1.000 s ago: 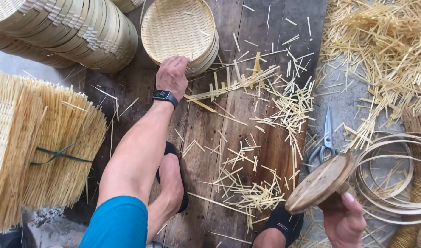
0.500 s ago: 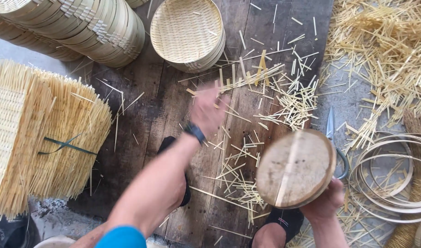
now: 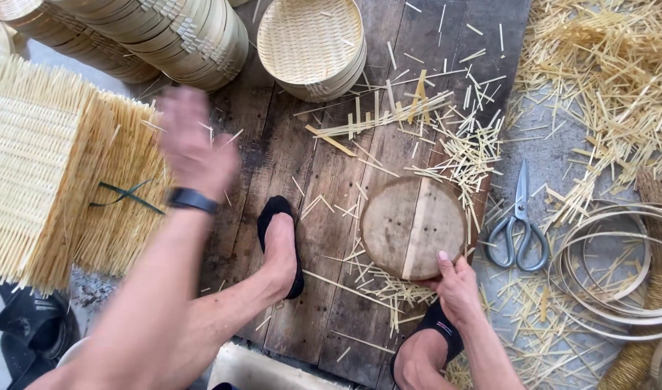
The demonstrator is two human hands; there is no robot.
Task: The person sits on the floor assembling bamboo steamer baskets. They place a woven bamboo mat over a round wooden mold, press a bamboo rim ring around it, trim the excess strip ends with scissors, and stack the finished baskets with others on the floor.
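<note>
Nearest the camera: right hand (image 3: pixel 457 289) low on the frame, fingers (image 3: pixel 444 266) curled over the near rim of a round wooden disc (image 3: pixel 412 227), thumb side hidden, grip pinching that rim. Disc lying flat on the dark plank floor (image 3: pixel 331 166), probably steadied there so it cannot slide. Beside the wrist, a foot in a black sock (image 3: pixel 436 339), only partly seen. Further left, a second foot in a black sock (image 3: pixel 280 242) planted flat on the planks, well apart from the disc.

Left hand (image 3: pixel 194 148) raised above the left edge of the planks, blurred by motion, black watch (image 3: pixel 192 199) on the wrist; holding nothing visible, though impossible to tell whether its grip is spread or closed. Under and left of it, a thick bundle of bamboo mats (image 3: pixel 49 180), tied with a green strip (image 3: pixel 125 195), likely to keep the stack together.

Right of the disc, scissors (image 3: pixel 519 227) on the concrete, blades closed, within easy reach. Beyond them, coiled bamboo hoops (image 3: pixel 620 267) and a loose heap of bamboo slivers (image 3: pixel 605 79).

Farthest off: a short stack of woven round trays (image 3: pixel 311 45) at the top of the planks, and a long row of finished bamboo steamer rings (image 3: pixel 150 32) lying on its side at top left.
</note>
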